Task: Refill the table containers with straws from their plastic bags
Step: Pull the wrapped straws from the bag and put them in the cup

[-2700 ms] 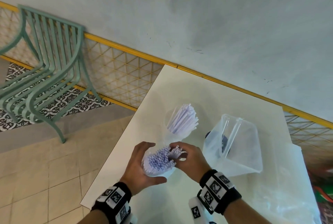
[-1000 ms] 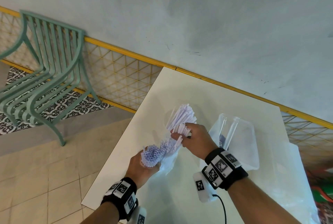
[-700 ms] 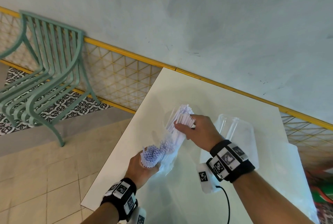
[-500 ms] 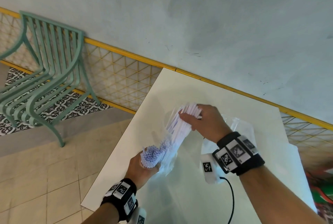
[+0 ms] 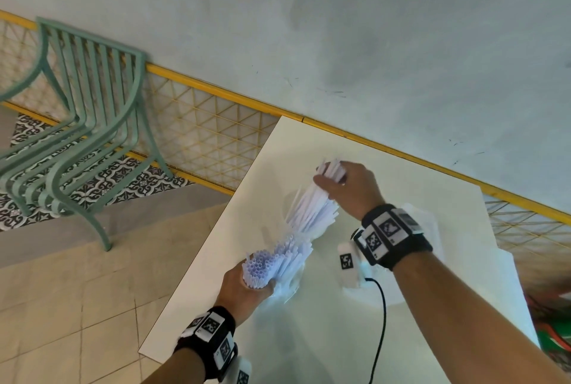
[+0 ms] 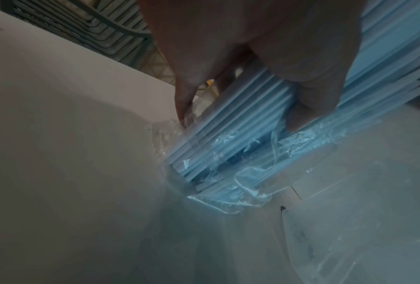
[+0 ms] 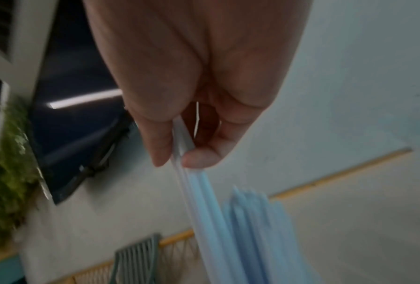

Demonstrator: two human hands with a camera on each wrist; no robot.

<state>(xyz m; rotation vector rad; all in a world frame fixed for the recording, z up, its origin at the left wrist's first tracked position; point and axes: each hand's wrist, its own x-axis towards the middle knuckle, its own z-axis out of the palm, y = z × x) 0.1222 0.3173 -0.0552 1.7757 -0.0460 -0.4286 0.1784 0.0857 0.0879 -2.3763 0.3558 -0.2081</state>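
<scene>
- White worktop [image 5: 309, 148] under me stands against a pale green wall, and above it my two hands hold white straws.
- My left hand [image 5: 247, 291] is curled round the near end of the bundle of straws [image 5: 278, 263], which sits in its crumpled clear plastic bag [image 6: 243, 184]; the open tube ends face up toward me.
- My right hand [image 5: 349, 186] pinches a smaller bunch of straws [image 5: 312, 207] at its far end between thumb and fingertips, well above the worktop; the bunch slants down to the bagged bundle.
- Beneath my right wrist lies a clear container [image 5: 429, 223], mostly hidden by the wristband.
- More clear plastic lies over the right side of the worktop.
- Off the left edge stands a green slatted chair [image 5: 77, 124] on the tiled floor, before a yellow lattice rail.
</scene>
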